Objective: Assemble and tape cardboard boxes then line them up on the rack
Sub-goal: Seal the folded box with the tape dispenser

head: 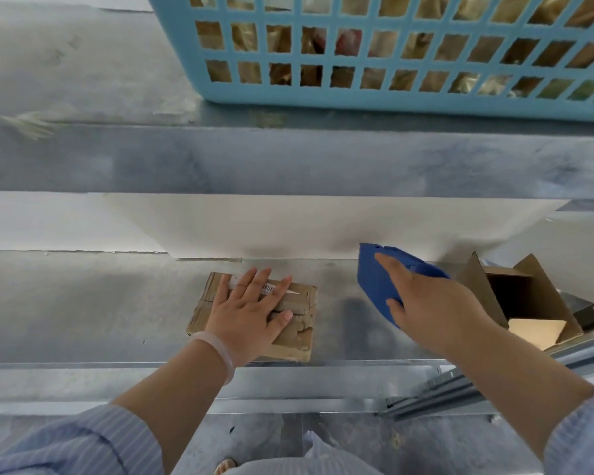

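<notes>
1. My left grip (251,313): fingers straight and spread, palm pressed flat on top of the small cardboard box (299,334); nothing clamped.
2. My right grip (432,310): thumb and fingers closed round the blue tape dispenser (374,286), held just right of the small cardboard box and apart from it.
3. The small cardboard box: closed, worn at the edges, a white barcode label (270,288) across its top; it rests on the metal rack shelf (83,303), near the front edge.
4. Pale bracelet (220,351) on my left wrist.
5. 1 open cardboard box (528,293), flaps up, at the far right of the same shelf.
6. 1 light blue basket (357,94) on the shelf above, holding packets.
</notes>
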Available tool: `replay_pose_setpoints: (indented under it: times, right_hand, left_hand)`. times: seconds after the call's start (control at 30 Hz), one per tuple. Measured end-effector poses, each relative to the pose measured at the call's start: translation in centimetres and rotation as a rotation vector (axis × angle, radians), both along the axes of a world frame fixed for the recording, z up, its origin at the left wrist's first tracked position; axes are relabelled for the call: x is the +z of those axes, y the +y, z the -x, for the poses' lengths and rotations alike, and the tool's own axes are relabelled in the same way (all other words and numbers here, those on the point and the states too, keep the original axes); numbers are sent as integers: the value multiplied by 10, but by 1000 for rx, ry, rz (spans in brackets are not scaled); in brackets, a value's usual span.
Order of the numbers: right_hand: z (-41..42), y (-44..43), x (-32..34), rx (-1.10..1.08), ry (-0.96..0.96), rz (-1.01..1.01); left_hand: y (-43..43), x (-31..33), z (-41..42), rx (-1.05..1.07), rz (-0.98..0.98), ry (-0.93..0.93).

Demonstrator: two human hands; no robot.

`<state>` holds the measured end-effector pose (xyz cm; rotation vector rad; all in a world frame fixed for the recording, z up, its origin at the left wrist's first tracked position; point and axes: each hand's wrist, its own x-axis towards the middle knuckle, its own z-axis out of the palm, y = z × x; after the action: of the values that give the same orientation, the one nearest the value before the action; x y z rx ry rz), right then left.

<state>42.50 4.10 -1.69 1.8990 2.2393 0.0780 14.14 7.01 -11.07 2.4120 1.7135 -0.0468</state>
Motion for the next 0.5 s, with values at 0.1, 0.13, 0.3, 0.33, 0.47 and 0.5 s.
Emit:
replay_pose_setpoints:
  times: [0.1,0.13,0.3,0.33,0.47,0.5]
  right_hand:
    - [-9,4,-33,72,-210,29]
    - [-10,4,-43,91,-255,35]
    - [2,-13,-80,161,-248,34]
    - [8,-18,-85,158,-256,42]
    - [33,-32,-102,69,-310,109]
    - [39,-33,-105,42,-306,137]
  left_hand:
    - [-2,0,5,23,3,-5]
    - [-2,0,7,27,3,-8]
    - [-6,2,13,27,-8,-2]
    - [-6,3,14,26,-4,-4]
    - [-4,14,20,39,68,-183]
    - [-4,17,23,60,87,-295]
